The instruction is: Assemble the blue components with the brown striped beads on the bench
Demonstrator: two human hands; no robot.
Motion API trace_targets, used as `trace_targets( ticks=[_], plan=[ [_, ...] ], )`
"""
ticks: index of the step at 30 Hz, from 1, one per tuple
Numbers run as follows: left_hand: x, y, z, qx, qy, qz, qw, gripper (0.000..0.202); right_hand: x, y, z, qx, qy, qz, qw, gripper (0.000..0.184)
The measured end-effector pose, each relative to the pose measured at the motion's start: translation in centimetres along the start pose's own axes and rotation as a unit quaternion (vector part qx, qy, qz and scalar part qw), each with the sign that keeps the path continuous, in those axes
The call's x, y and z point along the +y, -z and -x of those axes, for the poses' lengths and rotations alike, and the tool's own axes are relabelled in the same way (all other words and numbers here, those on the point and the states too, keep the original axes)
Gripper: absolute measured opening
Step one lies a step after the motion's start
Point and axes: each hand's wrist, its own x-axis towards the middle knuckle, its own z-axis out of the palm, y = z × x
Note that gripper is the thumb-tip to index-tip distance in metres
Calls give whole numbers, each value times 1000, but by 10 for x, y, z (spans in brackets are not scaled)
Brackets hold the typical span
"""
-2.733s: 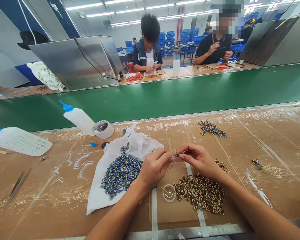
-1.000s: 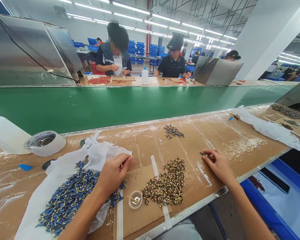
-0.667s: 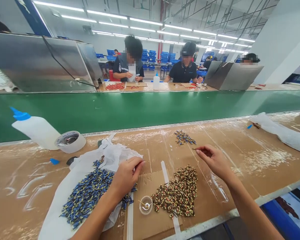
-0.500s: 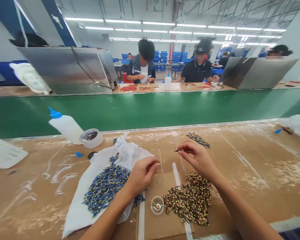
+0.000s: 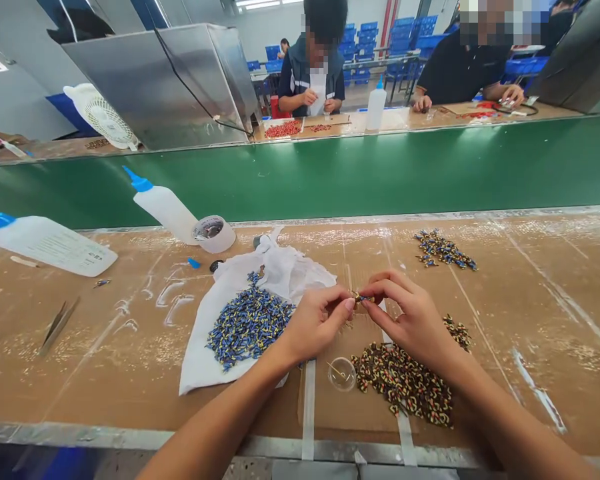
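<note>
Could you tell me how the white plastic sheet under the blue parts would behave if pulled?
Probably floppy: the thin white plastic sheet lies crumpled at its far end. Tugging an edge would likely scatter the loose heap of small blue parts on it.

The left arm (image 5: 220, 427) and right arm (image 5: 505, 420) angle inward from below, with the left hand (image 5: 313, 323) and right hand (image 5: 414, 321) close together, each pinching thumb to forefinger, fingertips nearly meeting.
</note>
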Motion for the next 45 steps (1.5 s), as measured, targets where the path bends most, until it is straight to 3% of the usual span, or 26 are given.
trace_targets(
  ticks=[5, 11, 20, 27, 32, 39, 45],
  plan=[
    [3, 1, 1, -11, 4, 11, 1000, 28, -6, 0, 1, 2, 2, -15, 1000, 10],
    [3, 0, 2, -14, 6, 25, 1000, 28, -6, -4, 6, -30, -95, -112, 989, 11],
    [-3, -5, -1, -1, -39, -63, 997, 29, -5, -8, 9, -47, -159, -139, 976, 6],
    [-1, -3, -2, -40, 26, 76, 996, 29, -6, -6, 10, -57, -171, -157, 971, 5],
    [-1, -3, -1, -61, 47, 141, 987, 30, -6, -4, 11, -85, -205, -211, 952, 9],
    [-2, -3, 0, -75, 64, 184, 978, 30, -7, -1, 8, -99, -231, -283, 926, 13],
    [0, -3, -1, -82, 70, 194, 975, 29, -7, -1, 7, -112, -237, -286, 922, 14]
  ],
)
